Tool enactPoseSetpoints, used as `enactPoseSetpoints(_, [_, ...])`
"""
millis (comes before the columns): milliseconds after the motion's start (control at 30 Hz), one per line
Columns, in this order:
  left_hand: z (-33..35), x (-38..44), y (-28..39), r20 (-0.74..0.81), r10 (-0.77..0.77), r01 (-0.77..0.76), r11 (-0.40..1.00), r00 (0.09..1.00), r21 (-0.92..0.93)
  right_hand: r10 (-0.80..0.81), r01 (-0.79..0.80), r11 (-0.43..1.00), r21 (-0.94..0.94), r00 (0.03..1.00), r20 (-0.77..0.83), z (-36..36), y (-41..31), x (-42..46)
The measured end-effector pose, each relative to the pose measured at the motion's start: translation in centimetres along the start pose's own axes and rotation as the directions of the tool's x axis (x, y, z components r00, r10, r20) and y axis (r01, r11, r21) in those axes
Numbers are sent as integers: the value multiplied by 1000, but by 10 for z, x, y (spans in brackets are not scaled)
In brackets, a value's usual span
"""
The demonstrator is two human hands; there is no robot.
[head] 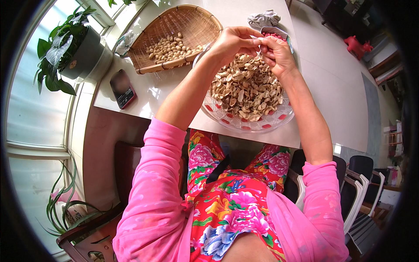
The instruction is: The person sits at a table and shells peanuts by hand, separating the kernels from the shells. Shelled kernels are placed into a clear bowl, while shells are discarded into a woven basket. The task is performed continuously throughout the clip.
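My left hand [240, 41] and my right hand [276, 54] meet fingertip to fingertip above a clear plastic bowl [229, 122] with red patches. Both sets of fingers are pinched together; a small pale thing seems to be between them, too hidden to name. Empty peanut shells [247, 86] are heaped in the bowl below. Just behind my right hand is a small container [288, 38] of red-skinned peanut kernels [273, 34], partly covered by my fingers. To the left, a woven bamboo scoop basket [183, 19] holds unshelled peanuts [170, 49].
A crumpled grey cloth [264, 19] lies behind the kernel container. On the table's left side are a phone [122, 88] and another cloth [126, 43], near a potted plant [80, 54] by the window. Chairs [360, 167] stand at the right, beyond the table edge.
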State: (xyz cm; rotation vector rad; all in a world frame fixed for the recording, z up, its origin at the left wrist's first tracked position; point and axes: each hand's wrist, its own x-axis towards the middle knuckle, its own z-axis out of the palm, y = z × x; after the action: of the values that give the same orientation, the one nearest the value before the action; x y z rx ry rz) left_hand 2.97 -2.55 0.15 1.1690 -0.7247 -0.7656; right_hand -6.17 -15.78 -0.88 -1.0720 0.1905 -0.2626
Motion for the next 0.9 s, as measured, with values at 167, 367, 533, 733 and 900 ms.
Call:
enactPoseSetpoints(167, [-7,1,-1,-4,-2,2,998,1000,-57,34,-39,997,72,997,74,1,1,1])
enactPoseSetpoints(367, [-7,2,-3,3,-11,12,998,1000,-67,41,-44,998,43,997,69,2,-1,0])
enactPoseSetpoints(533, [-4,1,-4,0,-17,17,997,1000,-78,43,-43,999,-4,998,41,3,-3,-2])
enactPoseSetpoints(733, [-3,1,-6,-7,-30,29,994,1000,-108,40,-40,999,-7,999,26,3,-2,-1])
enactPoseSetpoints(900, [-4,2,-10,-7,-26,24,989,1000,-145,38,-38,999,1,999,10,3,0,0])
